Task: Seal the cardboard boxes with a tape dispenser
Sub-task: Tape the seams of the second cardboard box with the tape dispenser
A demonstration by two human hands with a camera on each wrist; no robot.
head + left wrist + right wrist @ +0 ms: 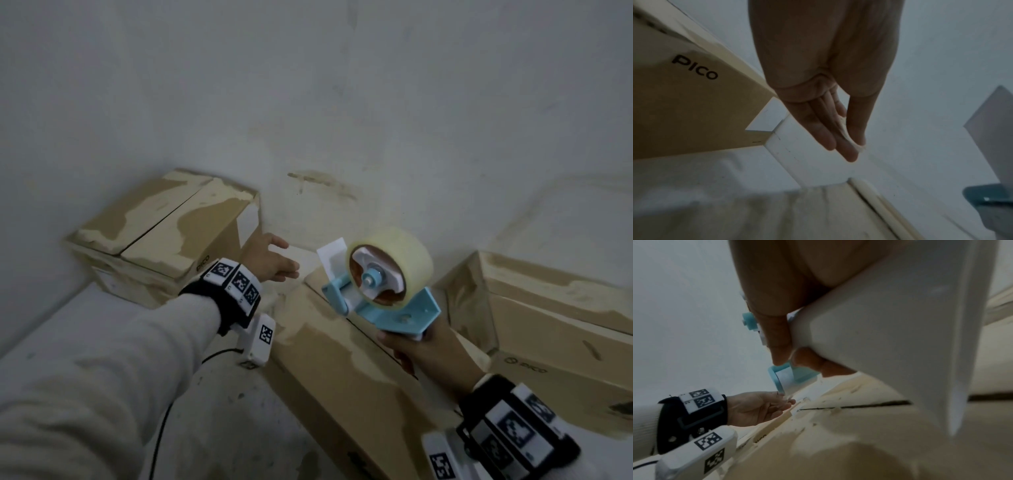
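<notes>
My right hand [423,353] grips the white handle [890,337] of a blue tape dispenser [387,274] carrying a roll of clear tape, held just above the far end of the middle cardboard box [335,359]. A loose flap of tape [331,253] sticks up at the dispenser's front. My left hand [270,260] hovers open, with straight fingers [830,138], left of that flap, between the middle box and the left box [161,233]. A pale scrap [846,134] lies between its thumb and fingers. The middle box's flaps are down, with a dark seam [855,406] showing.
A third box [548,318] stands at the right with its flaps up. All the boxes sit on a white surface against a stained white wall [342,120]. A black cable [164,421] hangs from the left wrist device. The box tops are torn and patchy.
</notes>
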